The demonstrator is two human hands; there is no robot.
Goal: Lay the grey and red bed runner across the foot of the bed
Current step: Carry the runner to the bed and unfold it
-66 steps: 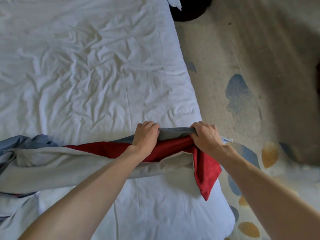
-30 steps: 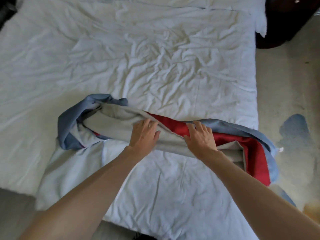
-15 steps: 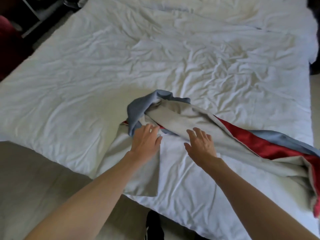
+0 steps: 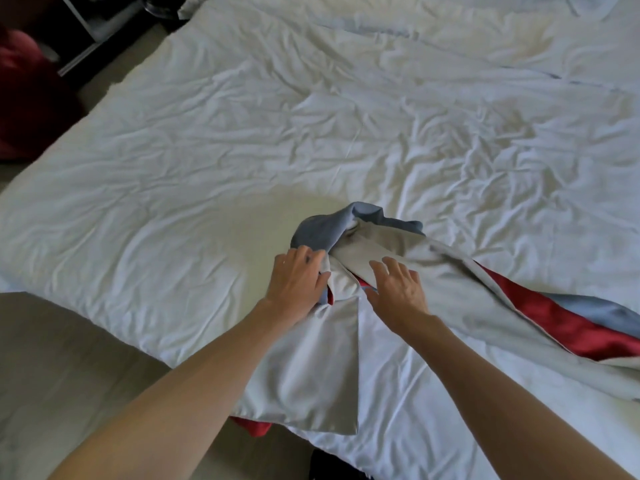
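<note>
Currently the left hand [image 4: 298,284] is gripping a bunched blue-grey fold of the bed runner [image 4: 460,296]; the right hand [image 4: 398,289] is lying flat, fingers spread, on its pale lining just beside. The runner (red stripe showing at right) is sprawling crumpled across the white bed [image 4: 173,202], 1 end hanging over the near edge.

The long fabric bed runner [image 4: 381,244] shows a plain pale grey underside; its glossy band [image 4: 540,317] is deep red, edged by a dusty blue-grey strip [image 4: 602,310]; the crumpled bed sheet [image 4: 207,161] is plain white; the smooth floor [image 4: 62,358] is beige; a blurred rounded object [image 4: 20,98] at far left is dark red.
</note>
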